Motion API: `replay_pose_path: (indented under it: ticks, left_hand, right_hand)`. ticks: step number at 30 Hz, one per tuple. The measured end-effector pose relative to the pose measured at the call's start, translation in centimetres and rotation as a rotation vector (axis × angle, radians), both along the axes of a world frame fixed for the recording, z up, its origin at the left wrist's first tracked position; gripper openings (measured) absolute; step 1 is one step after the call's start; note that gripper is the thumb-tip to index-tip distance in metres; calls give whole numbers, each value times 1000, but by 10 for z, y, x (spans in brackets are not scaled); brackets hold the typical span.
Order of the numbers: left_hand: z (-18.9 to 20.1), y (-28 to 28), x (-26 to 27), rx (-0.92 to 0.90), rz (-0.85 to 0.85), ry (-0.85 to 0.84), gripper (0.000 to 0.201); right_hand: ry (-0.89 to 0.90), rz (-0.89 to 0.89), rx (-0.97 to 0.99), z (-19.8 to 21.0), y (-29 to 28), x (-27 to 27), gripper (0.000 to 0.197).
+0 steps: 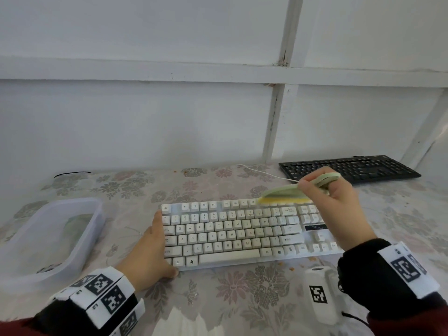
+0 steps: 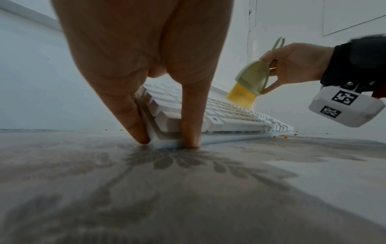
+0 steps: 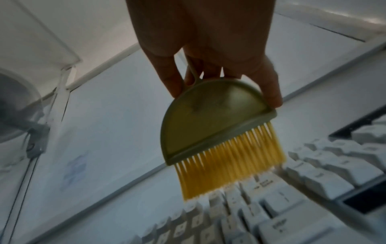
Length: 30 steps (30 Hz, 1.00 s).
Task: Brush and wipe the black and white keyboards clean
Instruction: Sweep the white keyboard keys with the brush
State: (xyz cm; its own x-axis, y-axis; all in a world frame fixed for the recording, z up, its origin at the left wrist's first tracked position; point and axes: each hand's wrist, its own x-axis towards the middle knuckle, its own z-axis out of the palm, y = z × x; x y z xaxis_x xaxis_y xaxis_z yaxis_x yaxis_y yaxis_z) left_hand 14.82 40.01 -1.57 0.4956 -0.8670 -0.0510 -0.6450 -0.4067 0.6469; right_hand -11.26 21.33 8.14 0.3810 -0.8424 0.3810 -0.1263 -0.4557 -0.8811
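At centre frame, the left hand point(image 1: 150, 254) braces the white keyboard's point(image 1: 244, 235) left edge with straight fingers. The right hand point(image 1: 339, 202) pinches a green brush point(image 1: 286, 194), bristles over its top row. The black keyboard point(image 1: 349, 168) lies upper right.

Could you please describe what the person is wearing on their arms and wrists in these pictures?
Both hands, left hand and right hand, are bare. Each forearm has a dark red sleeve with a black cuff. White wristbands carry black square coded markers. A white camera housing, also marker-tagged, hangs under the right wrist with a black cable.
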Motion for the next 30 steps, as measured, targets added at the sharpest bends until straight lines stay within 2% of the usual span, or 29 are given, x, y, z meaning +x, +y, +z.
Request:
replay_pose_path:
  ticks: [3, 6, 9, 12, 16, 19, 22, 26, 30]
  left_hand:
    - [-1, 1, 0, 14, 15, 4, 130]
    - [0, 1, -2, 17, 28, 7, 131]
    - [2, 2, -3, 14, 24, 22, 129]
    - [3, 3, -2, 8, 15, 44, 124]
    - [8, 4, -5, -5, 14, 53, 118]
    - [11, 4, -8, -9, 15, 57, 117]
    - [13, 4, -10, -28, 16, 63, 114]
    - [16, 5, -12, -52, 15, 48, 112]
    - [16, 5, -12, -27, 23, 66, 114]
  right_hand:
    - [91, 4, 0, -7, -10, -5, 10]
    - [140, -76, -52, -8, -25, -19, 15]
    - [67, -125, -65, 2, -36, -33, 14]
    - [-61, -46, -8, 7, -36, -40, 13]
    - [75, 40, -5, -6, -37, -46, 12]
    - [160, -34, -92, -10, -51, -60, 16]
    - [131, -97, -102, -7, -63, -73, 16]
    - [32, -31, -59, -4, -66, -76, 14]
    - [77, -72, -53, -12, -83, -89, 14]
